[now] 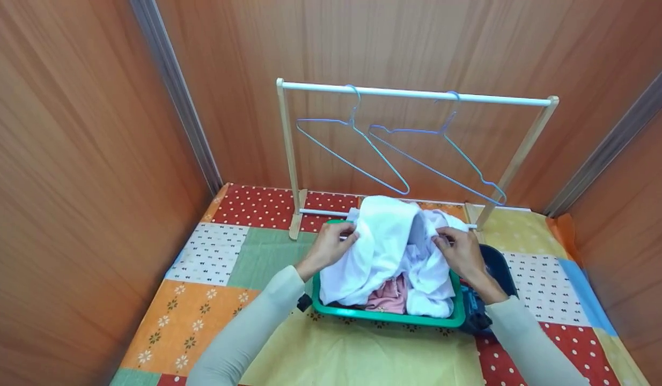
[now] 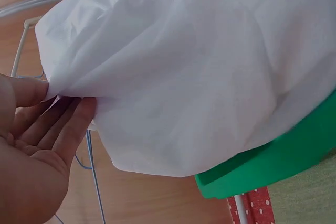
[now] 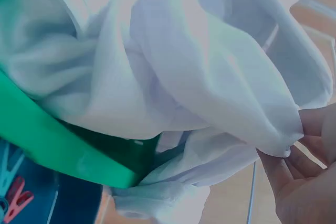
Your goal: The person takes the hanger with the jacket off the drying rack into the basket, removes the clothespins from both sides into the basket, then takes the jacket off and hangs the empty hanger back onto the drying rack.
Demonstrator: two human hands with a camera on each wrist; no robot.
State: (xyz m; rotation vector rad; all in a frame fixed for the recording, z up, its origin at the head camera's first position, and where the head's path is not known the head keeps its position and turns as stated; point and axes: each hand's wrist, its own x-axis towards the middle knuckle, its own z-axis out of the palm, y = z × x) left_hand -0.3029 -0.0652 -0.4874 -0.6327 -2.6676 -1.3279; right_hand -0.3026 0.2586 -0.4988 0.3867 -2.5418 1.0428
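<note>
A white cloth garment point(image 1: 382, 236) is bunched over a green basket point(image 1: 384, 317), its upper part raised between both hands. My left hand point(image 1: 333, 244) pinches its left edge between thumb and fingers; the left wrist view shows the white fabric point(image 2: 178, 77) gathered at those fingertips. On the other side my right hand point(image 1: 462, 254) pinches another edge, and in the right wrist view the fabric point(image 3: 226, 82) runs taut to the thumb and fingers. A pink cloth point(image 1: 389, 296) lies in the basket under the white folds.
Behind the basket stands a rack with a white top rail point(image 1: 406, 93). From it hang a left wire hanger point(image 1: 352, 161) and a right wire hanger point(image 1: 443, 171). A dark blue bin point(image 1: 500, 262) holding clothespins point(image 3: 16, 198) sits right of the basket. Wooden panels surround the patchwork cloth point(image 1: 202, 311).
</note>
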